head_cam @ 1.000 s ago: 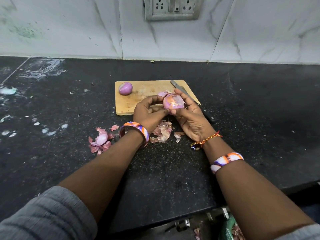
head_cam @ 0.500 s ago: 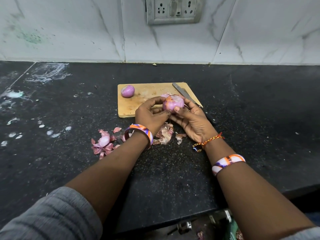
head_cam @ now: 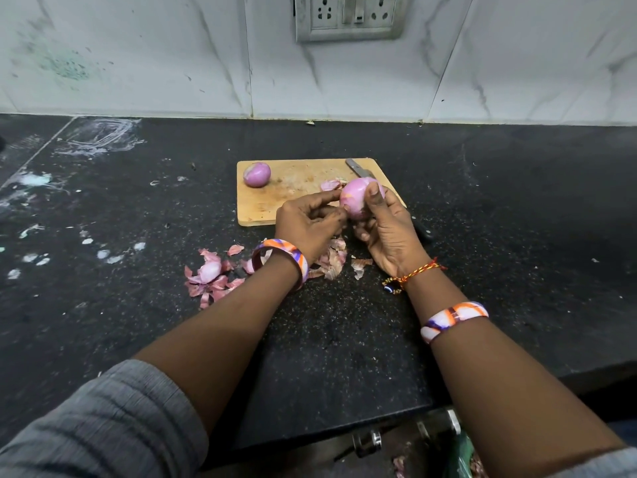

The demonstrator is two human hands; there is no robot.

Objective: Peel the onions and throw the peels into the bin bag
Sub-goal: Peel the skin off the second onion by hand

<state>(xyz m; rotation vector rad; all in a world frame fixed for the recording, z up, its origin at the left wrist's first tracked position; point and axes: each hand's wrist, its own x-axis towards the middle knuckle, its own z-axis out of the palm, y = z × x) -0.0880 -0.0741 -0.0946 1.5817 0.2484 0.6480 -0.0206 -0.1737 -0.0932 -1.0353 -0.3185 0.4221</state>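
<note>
My right hand (head_cam: 389,229) grips a pink onion (head_cam: 355,200) above the front right corner of a wooden cutting board (head_cam: 293,201). My left hand (head_cam: 306,225) pinches at the onion's lower left side with its fingertips. A second, peeled onion (head_cam: 256,174) rests on the board's back left corner. Loose peels (head_cam: 210,274) lie on the black counter left of my left wrist, and more peels (head_cam: 332,260) sit between my wrists. A green bin bag (head_cam: 460,457) with peels in it shows below the counter edge.
A knife (head_cam: 358,168) lies on the board's right side, its handle hidden behind my right hand. The black counter (head_cam: 517,219) carries white smears at the left. A tiled wall with a socket plate (head_cam: 348,17) stands behind.
The onion has been turned in my hands and now shows a smooth pink side. My right thumb has shifted onto its top. The camera has tilted slightly.
</note>
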